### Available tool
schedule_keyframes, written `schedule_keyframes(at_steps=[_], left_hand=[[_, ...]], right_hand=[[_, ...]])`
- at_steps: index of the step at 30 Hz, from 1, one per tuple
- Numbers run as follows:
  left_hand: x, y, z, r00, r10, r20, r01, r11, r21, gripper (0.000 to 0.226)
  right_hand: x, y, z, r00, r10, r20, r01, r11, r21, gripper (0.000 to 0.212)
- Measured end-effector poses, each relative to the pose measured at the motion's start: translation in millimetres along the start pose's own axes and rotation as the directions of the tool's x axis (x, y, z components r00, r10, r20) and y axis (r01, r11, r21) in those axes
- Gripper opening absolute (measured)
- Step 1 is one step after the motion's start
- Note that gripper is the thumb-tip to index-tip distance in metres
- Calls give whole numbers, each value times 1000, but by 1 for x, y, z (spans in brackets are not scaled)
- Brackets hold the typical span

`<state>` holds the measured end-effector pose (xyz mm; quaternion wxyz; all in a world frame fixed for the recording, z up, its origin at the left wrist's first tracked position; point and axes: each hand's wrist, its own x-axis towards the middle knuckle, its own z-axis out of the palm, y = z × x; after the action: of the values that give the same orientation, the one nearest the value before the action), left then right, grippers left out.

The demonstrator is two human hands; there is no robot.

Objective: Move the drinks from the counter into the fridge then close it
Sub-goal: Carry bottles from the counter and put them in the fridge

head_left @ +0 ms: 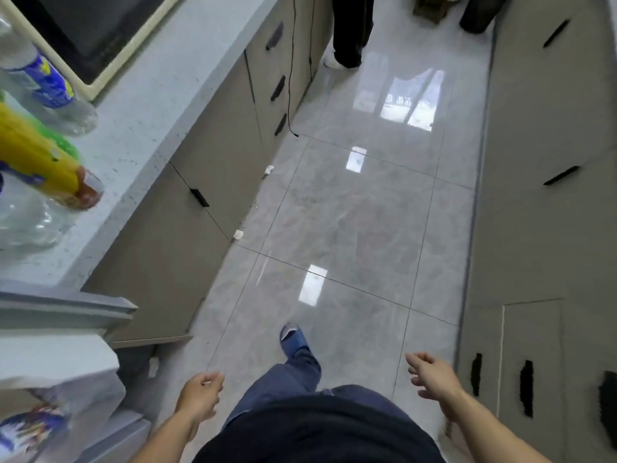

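Observation:
Several drinks stand on the grey counter [147, 105] at the far left: a clear bottle with a blue label [40, 85], a yellow-labelled bottle of brown drink [43, 165] and a clear bottle [23, 215] cut off by the frame edge. Below them the open fridge [66, 315] shows its grey top edge and white inner wall, with a blue-labelled drink [30, 429] inside. My left hand [200, 396] hangs low near the fridge, fingers loosely curled, holding nothing. My right hand [430, 375] hangs over the floor, also loosely curled and holding nothing.
Grey cabinets with black handles [200, 197] line the left, and more cabinets [551, 162] line the right. Glossy tiled floor [350, 212] runs between them. Another person's dark-trousered legs [350, 31] stand at the far end. A black cable [292, 78] hangs down the left cabinets.

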<state>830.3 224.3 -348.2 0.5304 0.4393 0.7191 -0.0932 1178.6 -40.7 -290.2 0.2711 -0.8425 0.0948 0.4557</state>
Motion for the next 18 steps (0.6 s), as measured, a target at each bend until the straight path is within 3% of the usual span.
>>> schedule_keyframes(at_steps=[8,18], left_hand=[[25,123,0,995,76,-58,-84,983,-163,22],[5,168,12,959,-171,-227,63,907,-417,21]], right_hand=[[58,-119,6,997,-24,72,38,977,-209,26],[162,-319,36,943,-156,293,287,825,-487,28]])
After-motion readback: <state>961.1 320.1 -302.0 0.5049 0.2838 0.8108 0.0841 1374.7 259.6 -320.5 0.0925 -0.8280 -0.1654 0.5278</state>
